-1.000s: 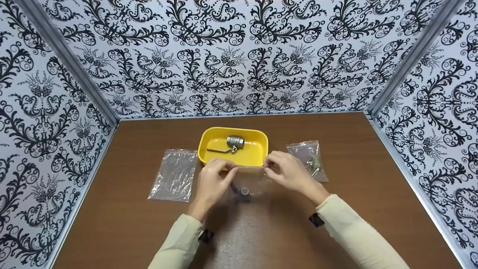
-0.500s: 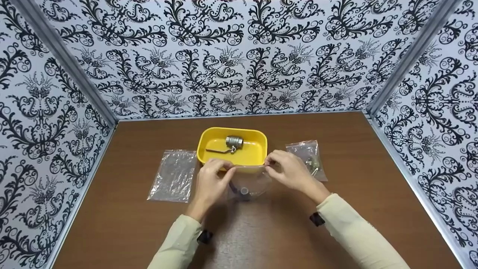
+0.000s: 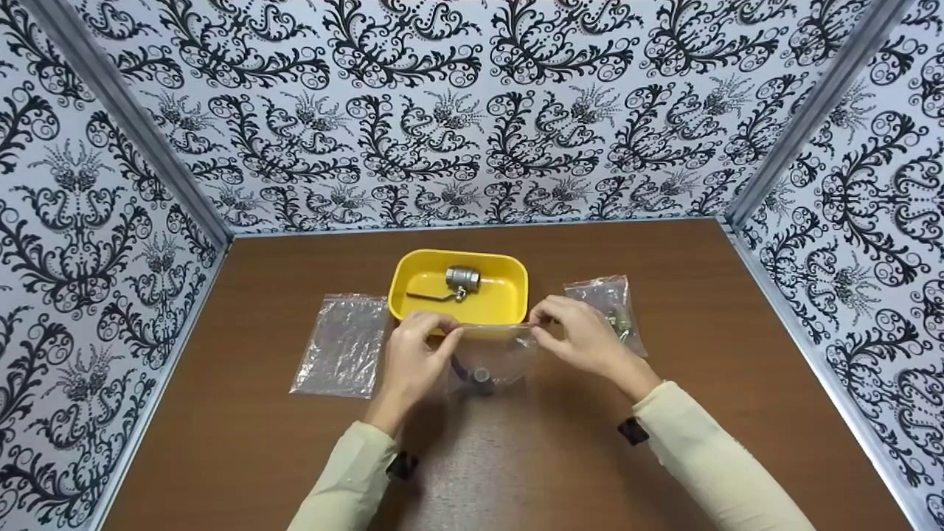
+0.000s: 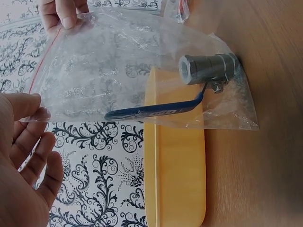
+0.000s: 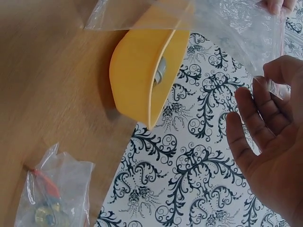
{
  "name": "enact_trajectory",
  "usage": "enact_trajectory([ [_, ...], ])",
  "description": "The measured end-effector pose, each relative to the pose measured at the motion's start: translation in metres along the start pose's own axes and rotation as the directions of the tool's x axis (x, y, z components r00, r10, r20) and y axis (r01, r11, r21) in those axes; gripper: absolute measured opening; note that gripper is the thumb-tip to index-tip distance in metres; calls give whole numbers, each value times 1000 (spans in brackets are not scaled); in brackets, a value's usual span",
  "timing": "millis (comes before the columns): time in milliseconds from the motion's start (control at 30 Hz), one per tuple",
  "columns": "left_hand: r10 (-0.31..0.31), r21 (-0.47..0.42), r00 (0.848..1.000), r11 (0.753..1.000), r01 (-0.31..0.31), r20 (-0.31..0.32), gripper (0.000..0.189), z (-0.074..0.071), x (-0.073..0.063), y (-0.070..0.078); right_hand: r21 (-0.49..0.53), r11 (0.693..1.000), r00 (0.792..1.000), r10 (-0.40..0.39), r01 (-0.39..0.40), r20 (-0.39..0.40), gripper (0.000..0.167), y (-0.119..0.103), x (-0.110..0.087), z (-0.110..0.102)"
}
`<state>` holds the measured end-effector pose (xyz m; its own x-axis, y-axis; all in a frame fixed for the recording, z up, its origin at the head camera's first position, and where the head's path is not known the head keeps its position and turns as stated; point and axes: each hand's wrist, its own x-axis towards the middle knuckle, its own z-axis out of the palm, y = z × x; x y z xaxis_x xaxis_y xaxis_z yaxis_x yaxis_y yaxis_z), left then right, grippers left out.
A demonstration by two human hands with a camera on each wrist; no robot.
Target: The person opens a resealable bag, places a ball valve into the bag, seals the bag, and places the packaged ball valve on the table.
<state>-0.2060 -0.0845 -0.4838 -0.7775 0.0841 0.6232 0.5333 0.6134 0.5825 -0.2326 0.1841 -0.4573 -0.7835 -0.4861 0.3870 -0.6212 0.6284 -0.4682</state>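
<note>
A clear zip bag (image 4: 118,52) with a red zip line hangs upright between my two hands, in front of the yellow bin (image 3: 413,254). Inside it, at the bottom, lies a metal ball valve (image 4: 203,68) with a blue lever handle (image 4: 156,109). My left hand (image 3: 417,358) pinches the bag's top edge at the left corner between thumb and forefinger. The right hand (image 3: 582,339) pinches the same edge at the right corner, its other fingers spread loosely in the right wrist view. A second ball valve (image 3: 462,279) with a lever rests in the bin.
Left of the bin, a flat clear zip bag (image 3: 343,346) lies on the brown table (image 3: 258,442). At the right is another zip bag (image 3: 597,295) holding brass-coloured fittings (image 3: 618,321). Patterned walls (image 3: 472,110) enclose the table at the back and both sides.
My right hand has shifted slightly to the right, stretching the bag's top edge wider. The left hand stays nearly in place, and the valve remains at the bag's bottom.
</note>
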Motion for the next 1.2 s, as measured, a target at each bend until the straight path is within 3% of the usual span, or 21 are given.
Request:
enact_trajectory([
  [533,-65,-39,998,997,65,16,7,-3,0,-5,72,997,999,43,-41,-19,8,2,-1,-3],
  [667,-58,2,998,998,58,26,8,-4,1,-4,94,994,998,65,-63,-16,7,-3,-1,-3],
  [767,8,94,999,996,-12,38,13,-3,2,1,95,992,997,81,-80,-10,7,-7,0,-2],
  [833,74,174,996,981,-83,59,18,-2,3,6,86,993,997,82,-81,-8,7,-10,0,-2],
  [1000,229,359,961,893,-272,158,25,8,9,25,66,996,998,66,-65,-14,8,-15,3,1],
  [1100,277,389,939,857,-338,205,24,15,15,36,61,997,999,48,-47,-15,9,-17,4,2],
  [1200,289,358,931,864,-354,223,18,20,20,43,64,997,999,34,-33,-9,10,-22,5,4],
])
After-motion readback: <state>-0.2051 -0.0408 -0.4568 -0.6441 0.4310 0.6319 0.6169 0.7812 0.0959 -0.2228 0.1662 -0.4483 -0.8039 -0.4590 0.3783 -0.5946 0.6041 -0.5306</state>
